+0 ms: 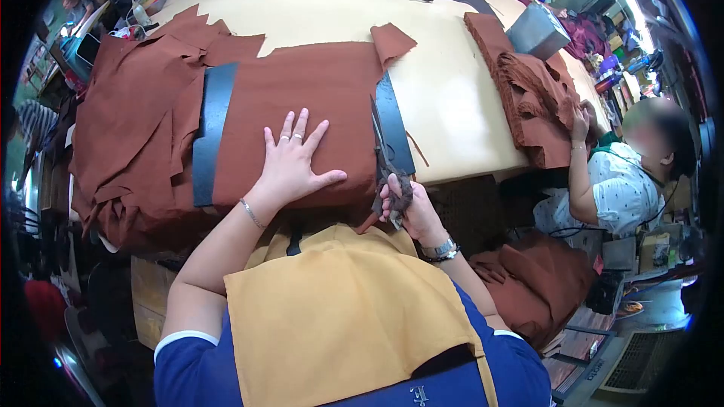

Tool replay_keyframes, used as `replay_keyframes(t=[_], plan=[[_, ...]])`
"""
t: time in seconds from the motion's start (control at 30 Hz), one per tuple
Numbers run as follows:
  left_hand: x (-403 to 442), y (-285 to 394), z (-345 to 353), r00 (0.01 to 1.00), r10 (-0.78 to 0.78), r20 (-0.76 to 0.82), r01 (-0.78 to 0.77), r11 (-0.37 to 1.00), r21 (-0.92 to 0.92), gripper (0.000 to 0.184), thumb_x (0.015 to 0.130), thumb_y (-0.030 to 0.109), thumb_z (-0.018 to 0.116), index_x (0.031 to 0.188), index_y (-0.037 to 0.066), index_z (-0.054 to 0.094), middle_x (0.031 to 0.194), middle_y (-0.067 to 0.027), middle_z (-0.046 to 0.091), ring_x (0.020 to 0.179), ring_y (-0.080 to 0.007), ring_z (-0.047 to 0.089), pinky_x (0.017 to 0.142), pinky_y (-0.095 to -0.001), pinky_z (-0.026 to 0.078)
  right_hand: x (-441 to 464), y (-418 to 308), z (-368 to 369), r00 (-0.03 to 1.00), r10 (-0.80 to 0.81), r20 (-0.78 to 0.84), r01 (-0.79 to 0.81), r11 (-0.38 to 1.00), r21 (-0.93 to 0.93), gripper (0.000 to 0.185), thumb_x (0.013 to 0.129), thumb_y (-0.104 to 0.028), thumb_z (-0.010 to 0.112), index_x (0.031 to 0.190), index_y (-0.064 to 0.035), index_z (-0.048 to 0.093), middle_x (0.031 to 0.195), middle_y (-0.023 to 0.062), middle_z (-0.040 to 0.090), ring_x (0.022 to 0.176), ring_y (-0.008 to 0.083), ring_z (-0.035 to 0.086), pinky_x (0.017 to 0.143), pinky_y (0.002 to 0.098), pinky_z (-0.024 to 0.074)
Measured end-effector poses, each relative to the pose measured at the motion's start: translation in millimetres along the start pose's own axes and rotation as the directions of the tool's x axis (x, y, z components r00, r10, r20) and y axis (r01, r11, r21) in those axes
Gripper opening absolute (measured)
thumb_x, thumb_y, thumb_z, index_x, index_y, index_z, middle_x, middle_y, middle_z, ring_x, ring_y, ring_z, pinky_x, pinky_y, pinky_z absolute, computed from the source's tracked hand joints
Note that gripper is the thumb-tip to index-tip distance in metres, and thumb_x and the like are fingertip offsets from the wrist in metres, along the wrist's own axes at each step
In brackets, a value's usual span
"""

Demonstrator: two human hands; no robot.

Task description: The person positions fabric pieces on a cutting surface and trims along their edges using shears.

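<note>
My left hand (296, 161) lies flat with fingers spread on a piece of rust-brown cloth (309, 90). Beneath the cloth, a dark blue-grey board (213, 136) shows along both sides. My right hand (411, 211) grips a pair of scissors (383, 143) by handles that look wrapped in cloth. The blades point away from me along the cloth's right edge, over the board's right strip. Whether the blades are open or closed is hard to make out. A loose flap of the cloth (393, 44) folds over at the far right corner.
A heap of brown cloth (136, 120) covers the left of the pale table (460, 105). At right, a co-worker (603, 181) handles stacked brown cloth (528, 90) beside a metal block (538, 31). More cloth (535, 283) is piled low at my right.
</note>
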State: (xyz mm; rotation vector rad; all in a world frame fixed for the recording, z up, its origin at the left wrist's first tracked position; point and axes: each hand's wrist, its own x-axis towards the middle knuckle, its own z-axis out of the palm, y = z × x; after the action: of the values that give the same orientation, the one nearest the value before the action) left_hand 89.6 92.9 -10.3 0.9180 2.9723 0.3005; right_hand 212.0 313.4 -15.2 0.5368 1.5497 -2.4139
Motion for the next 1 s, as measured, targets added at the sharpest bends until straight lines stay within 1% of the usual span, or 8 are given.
replay_keyframes(t=[0.23,0.43,0.57,0.67,0.77,0.8,0.83,1.0], plan=[[-1,-1,0,1.0,0.003,-0.004,-0.003,1.0,0.006,0.099,0.073,0.079,0.051,0.148,0.019,0.029,0.155,-0.02,0.014,0.144,-0.0377,0.008,0.108,-0.0666,0.007,-6,3,-1,0.999,-0.033,-0.027,0.032,0.998,-0.057,0.035,0.092,-0.039,0.061,0.081,-0.0065,0.057,0.065,0.001,0.057,0.055,0.0094,0.056,0.053,0.0239,0.0496],[-10,4,-2,0.999,0.005,0.036,-0.005,1.0,0.006,0.099,0.074,0.079,0.049,0.149,0.018,0.027,0.155,-0.0212,0.013,0.144,-0.0373,0.007,0.108,-0.0668,0.006,2,-2,-4,1.0,0.025,-0.005,-0.025,1.0,-0.001,0.035,0.091,-0.039,0.062,0.081,-0.0067,0.057,0.064,0.0007,0.057,0.054,0.0096,0.056,0.053,0.0237,0.0494],[-19,7,-3,0.998,-0.011,0.067,0.01,1.0,0.008,0.099,0.075,0.078,0.049,0.15,0.017,0.025,0.155,-0.0215,0.011,0.145,-0.0373,0.006,0.108,-0.0673,0.007,0,-4,-7,1.0,0.016,0.006,-0.016,0.999,-0.028,0.034,0.091,-0.039,0.063,0.082,-0.0066,0.058,0.064,0.0003,0.056,0.055,0.0092,0.056,0.053,0.0234,0.0494],[-27,11,-21,0.988,-0.007,0.151,0.01,1.0,-0.018,0.097,0.076,0.077,0.049,0.148,0.015,0.029,0.153,-0.0229,0.018,0.143,-0.0387,0.014,0.108,-0.0664,0.011,-7,-1,-11,0.999,-0.006,0.045,0.008,0.999,-0.04,0.033,0.09,-0.038,0.064,0.084,-0.006,0.058,0.067,-0.0002,0.057,0.056,0.0079,0.056,0.053,0.0229,0.0497],[-20,13,-53,0.964,-0.001,0.265,-0.012,0.999,0.045,0.09,0.076,0.072,0.054,0.142,0.013,0.04,0.147,-0.0213,0.033,0.138,-0.037,0.029,0.108,-0.0631,0.018,-10,5,-19,0.998,0.037,0.042,-0.035,0.998,-0.048,0.033,0.09,-0.037,0.064,0.086,-0.0053,0.059,0.07,-0.0006,0.057,0.057,0.0067,0.056,0.052,0.0232,0.0506],[-11,7,-54,0.975,0.031,0.218,-0.041,0.998,0.041,0.084,0.076,0.07,0.057,0.134,0.009,0.049,0.137,-0.0199,0.046,0.129,-0.0345,0.042,0.108,-0.0604,0.021,-12,6,-21,0.998,0.037,0.05,-0.034,0.998,-0.053,0.033,0.09,-0.037,0.064,0.086,-0.0052,0.059,0.07,-0.0006,0.058,0.057,0.0067,0.056,0.052,0.0234,0.0509],[2,6,-63,0.968,0.039,0.249,-0.046,0.999,0.019,0.081,0.076,0.067,0.06,0.129,0.007,0.053,0.131,-0.018,0.051,0.124,-0.0325,0.047,0.107,-0.0602,0.023,-12,6,-23,0.998,0.037,0.058,-0.034,0.998,-0.06,0.033,0.09,-0.037,0.064,0.086,-0.005,0.059,0.07,-0.0006,0.058,0.057,0.0066,0.056,0.052,0.0237,0.0512],[66,-29,-23,0.976,0.217,-0.027,-0.216,0.975,0.043,0.088,0.076,0.069,0.058,0.144,0.017,0.036,0.15,-0.018,0.028,0.14,-0.0358,0.023,0.111,-0.0611,0.015,-12,5,-30,0.995,0.053,0.08,-0.047,0.996,-0.075,0.034,0.091,-0.037,0.063,0.085,-0.0045,0.059,0.068,0.0004,0.058,0.055,0.0077,0.057,0.051,0.0247,0.0519]])
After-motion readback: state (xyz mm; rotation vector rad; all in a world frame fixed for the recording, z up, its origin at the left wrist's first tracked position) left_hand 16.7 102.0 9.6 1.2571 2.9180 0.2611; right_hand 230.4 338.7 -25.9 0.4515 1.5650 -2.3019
